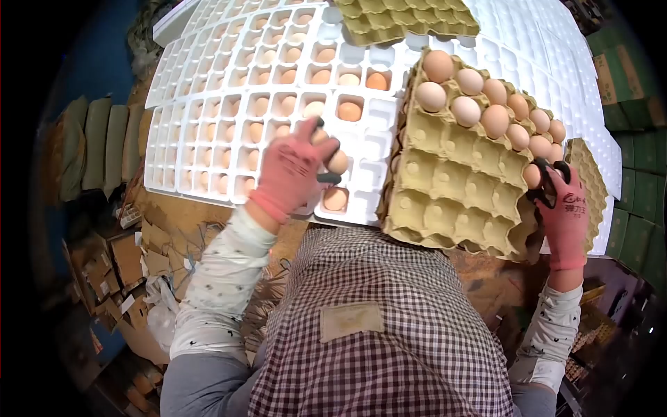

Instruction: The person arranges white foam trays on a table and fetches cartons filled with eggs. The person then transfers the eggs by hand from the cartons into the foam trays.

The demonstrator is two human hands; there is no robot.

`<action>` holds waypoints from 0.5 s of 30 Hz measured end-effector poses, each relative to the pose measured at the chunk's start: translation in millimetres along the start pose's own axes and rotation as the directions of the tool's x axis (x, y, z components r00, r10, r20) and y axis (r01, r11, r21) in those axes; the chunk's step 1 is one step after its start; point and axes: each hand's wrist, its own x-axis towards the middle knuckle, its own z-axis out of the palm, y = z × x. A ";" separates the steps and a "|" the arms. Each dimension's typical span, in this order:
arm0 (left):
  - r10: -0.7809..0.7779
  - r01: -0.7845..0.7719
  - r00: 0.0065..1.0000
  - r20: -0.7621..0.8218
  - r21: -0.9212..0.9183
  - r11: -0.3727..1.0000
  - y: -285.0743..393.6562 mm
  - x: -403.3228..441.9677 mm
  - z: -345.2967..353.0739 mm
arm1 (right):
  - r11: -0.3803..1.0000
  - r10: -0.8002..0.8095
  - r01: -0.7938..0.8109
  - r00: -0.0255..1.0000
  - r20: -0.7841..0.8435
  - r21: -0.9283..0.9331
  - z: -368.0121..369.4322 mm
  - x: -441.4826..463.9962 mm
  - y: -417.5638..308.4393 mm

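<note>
My left hand [288, 174], in a pink glove with dark fingertips, is over the white foam egg trays [361, 170]. Its fingers curl around a brown egg [338, 162], and a second egg [319, 136] shows between the fingertips. Whether these eggs touch the tray's cells is hidden. At the right, my right hand [564, 215], gloved alike, grips an egg [533, 176] at the edge of a stack of yellowish pulp egg trays [451, 184]. Several eggs [495, 121] sit in the stack's upper rows, while the near cells hold none.
Many foam cells left of the stack hold eggs [288, 105]. Another pulp tray [410, 17] lies at the far side, and one [587, 181] stands beyond my right hand. Cardboard boxes [128, 257] are at lower left, green cartons [636, 156] at right.
</note>
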 end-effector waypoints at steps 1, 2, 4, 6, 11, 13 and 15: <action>0.007 -0.021 0.995 0.102 0.136 0.990 -8.1 -7.9 16.4 | 0.995 0.028 -0.027 0.999 -0.015 0.093 -0.6 -1.1 2.8; 0.005 -0.005 1.000 -0.007 -0.006 1.000 -13.0 -9.6 24.5 | 0.981 0.059 -0.052 0.998 -0.032 0.185 -0.1 -3.2 8.3; 0.100 -0.105 0.991 -0.086 -0.056 0.993 -19.2 -3.5 28.9 | 0.931 0.156 -0.136 0.987 -0.034 0.338 -12.9 -7.0 -1.2; 0.227 -0.231 0.965 -0.130 -0.016 0.973 -21.9 11.6 37.8 | 0.877 0.093 -0.030 0.990 -0.107 0.479 -28.1 -10.8 -26.1; 0.186 -0.156 0.977 0.105 -0.242 0.958 -29.7 64.1 48.1 | 0.814 -0.538 0.498 0.840 0.066 0.300 -64.8 7.5 -204.5; 0.219 -0.251 0.968 -0.125 -0.578 0.777 -20.2 69.5 68.3 | 0.806 -0.583 0.566 0.708 0.397 0.173 -34.7 6.1 -257.8; 0.341 -0.335 0.940 -0.008 -0.204 0.920 1.4 70.3 93.8 | 0.723 -0.585 0.686 0.672 0.454 -0.085 20.7 -2.9 -280.0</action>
